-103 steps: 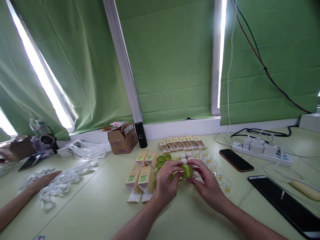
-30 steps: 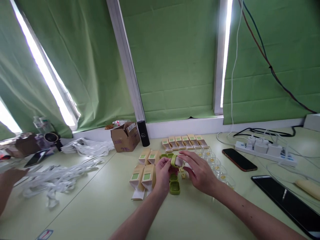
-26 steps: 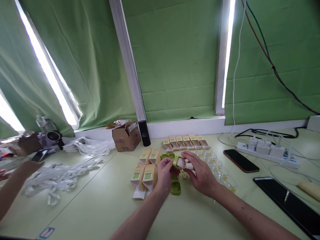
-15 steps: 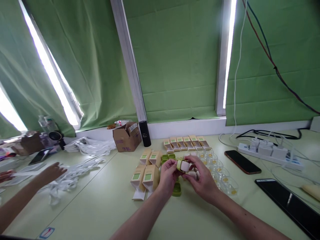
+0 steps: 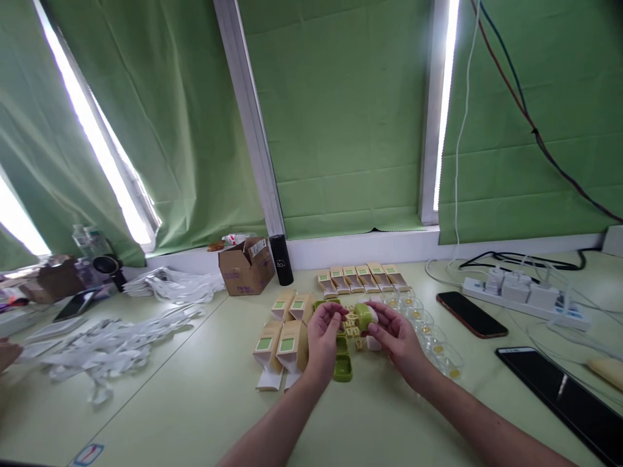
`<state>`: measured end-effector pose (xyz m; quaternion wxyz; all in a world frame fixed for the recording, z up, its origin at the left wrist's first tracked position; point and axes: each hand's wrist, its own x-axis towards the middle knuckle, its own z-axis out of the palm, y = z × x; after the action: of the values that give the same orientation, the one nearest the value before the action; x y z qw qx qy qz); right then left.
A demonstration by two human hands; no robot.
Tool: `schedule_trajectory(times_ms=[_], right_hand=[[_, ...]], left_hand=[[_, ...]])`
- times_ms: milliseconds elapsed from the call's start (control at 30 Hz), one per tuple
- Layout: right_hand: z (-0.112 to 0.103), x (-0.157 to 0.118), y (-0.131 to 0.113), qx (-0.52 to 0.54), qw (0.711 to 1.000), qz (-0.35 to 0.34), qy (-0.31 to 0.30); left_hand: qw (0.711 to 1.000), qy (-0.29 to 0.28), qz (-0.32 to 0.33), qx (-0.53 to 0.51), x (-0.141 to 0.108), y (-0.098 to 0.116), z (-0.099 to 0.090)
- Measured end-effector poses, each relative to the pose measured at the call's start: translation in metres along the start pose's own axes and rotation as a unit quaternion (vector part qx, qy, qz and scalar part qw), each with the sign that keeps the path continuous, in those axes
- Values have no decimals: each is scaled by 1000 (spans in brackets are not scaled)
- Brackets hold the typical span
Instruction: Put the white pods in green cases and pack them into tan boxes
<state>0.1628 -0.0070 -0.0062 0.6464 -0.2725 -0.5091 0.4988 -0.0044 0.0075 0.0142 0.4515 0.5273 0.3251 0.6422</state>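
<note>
In my right hand [image 5: 398, 334] is a small green square case [image 5: 363, 317] with a white part showing on its right side, gripped between thumb and fingers. Just left of it, my left hand [image 5: 324, 334] has its thumb and fingertips pinched together, and whatever they hold is too small to make out. Green square trays [image 5: 342, 368] stand in a column below and beside my left hand. Small yellowish pieces [image 5: 351, 322] lie between the hands. A whitish block [image 5: 374, 344] rests under my right hand, partly hidden. Clear plastic cups [image 5: 440, 350] with yellow dots are to its right.
Kraft boxes with green labels [image 5: 292, 344] stand left of my hands, with a row of more boxes [image 5: 363, 279] behind. Further out are a cardboard carton [image 5: 247, 267], a black bottle [image 5: 281, 261], white straps [image 5: 121, 347], a phone [image 5: 472, 314], a tablet [image 5: 559, 395] and a power strip [image 5: 525, 301].
The green case has turned in my right hand, showing its green side. My left fingers have come off it. At the far left, a co-worker's arms have drawn back almost out of view.
</note>
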Motion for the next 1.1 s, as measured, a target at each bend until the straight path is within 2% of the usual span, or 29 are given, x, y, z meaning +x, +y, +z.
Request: schedule_trajectory(times_ms=[67,133,233,333,467,567,667,767,900,1000,1100], right_hand=[[0,1,0,26,999,25,-2],[1,2,-1,36,998,41,1],[4,1,-1,29,998,61,2],[5,-1,-2,13,998,57,3],[3,-2,-4,-21,999,28,3],[0,-3,-5,-103,994,-14,15],[-1,-2,-8,-217,972,-88,31],[-2,-2,-10,-305,937,-169,22],[-5,-2,-8,-378,898,-226,8],[-8,-2,-4,-423,867,-262,3],[-10,-3,-2,-468,831,-302,-14]], left_hand=[[993,-26,83,78,-3,3,-1],[970,-66,167,164,-7,7,-2],[934,-103,232,253,-10,8,0],[938,-96,206,263,-10,6,2],[982,-61,99,148,-2,2,4],[998,-58,2,25,3,0,5],[996,-73,-36,-26,4,-2,5],[995,-92,-30,-31,3,-7,4],[993,-118,0,-6,1,-10,3],[987,-128,56,84,-1,-4,1],[968,-111,135,181,-3,5,-1]])
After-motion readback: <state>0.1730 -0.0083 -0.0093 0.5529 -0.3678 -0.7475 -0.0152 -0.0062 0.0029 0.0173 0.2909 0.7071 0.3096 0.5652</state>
